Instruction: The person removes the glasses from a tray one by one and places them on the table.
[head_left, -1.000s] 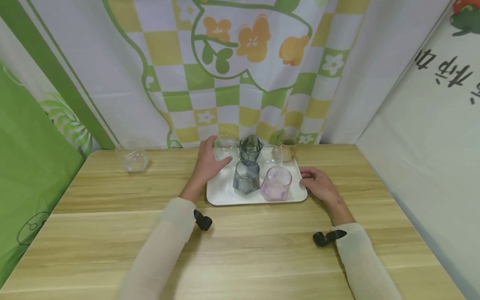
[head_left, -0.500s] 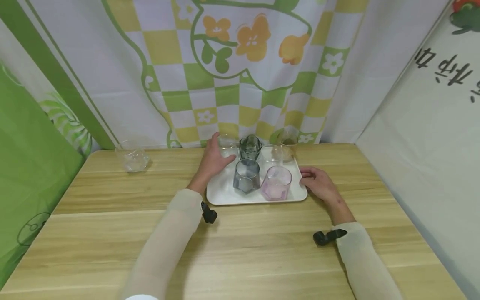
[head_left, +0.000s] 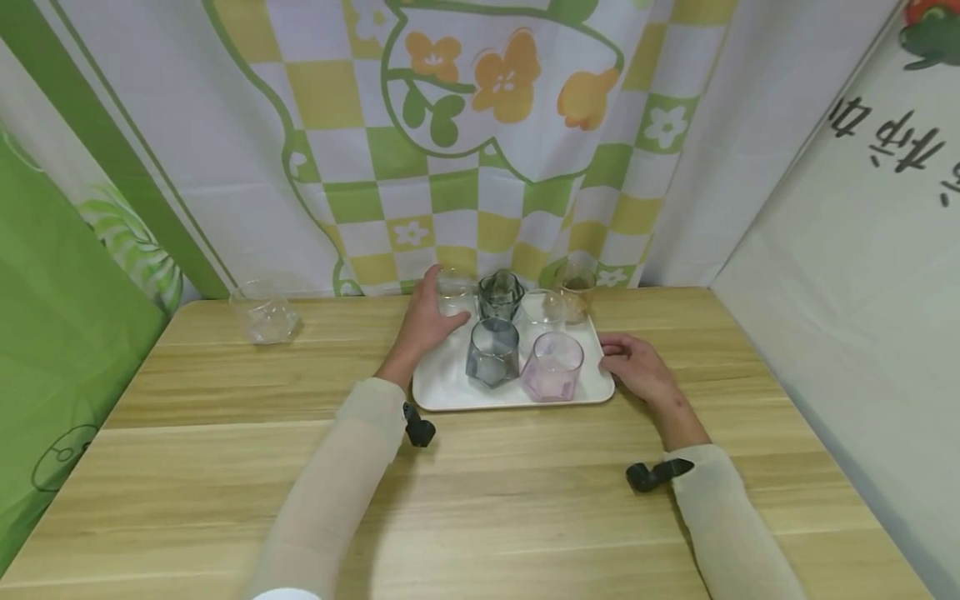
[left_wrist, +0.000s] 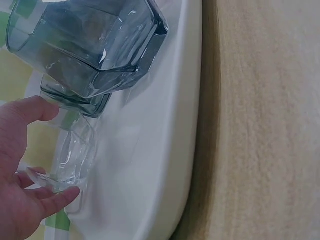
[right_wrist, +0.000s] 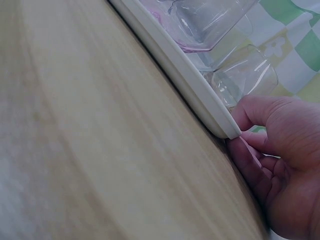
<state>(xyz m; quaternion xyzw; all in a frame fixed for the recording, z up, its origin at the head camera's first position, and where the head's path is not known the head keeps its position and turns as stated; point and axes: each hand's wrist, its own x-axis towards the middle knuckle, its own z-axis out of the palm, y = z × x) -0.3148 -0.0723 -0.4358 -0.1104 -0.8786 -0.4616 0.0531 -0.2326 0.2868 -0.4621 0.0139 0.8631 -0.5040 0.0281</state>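
My left hand grips a clear glass at the back left of the white tray; in the left wrist view the thumb and fingers reach round its sides. At the tray's right edge, my right hand pinches the rim, thumb above and fingers beneath, as the right wrist view shows. Also on the tray stand a grey-blue glass, a pink glass, a dark green glass, an amber glass and another clear glass.
Another clear glass stands apart on the wooden table, toward the back left corner. A patterned curtain hangs right behind the tray. White wall sheeting borders the right side.
My left hand has moved slightly back and to the right with the clear glass, then stayed there. The right hand and the tray have not visibly moved.
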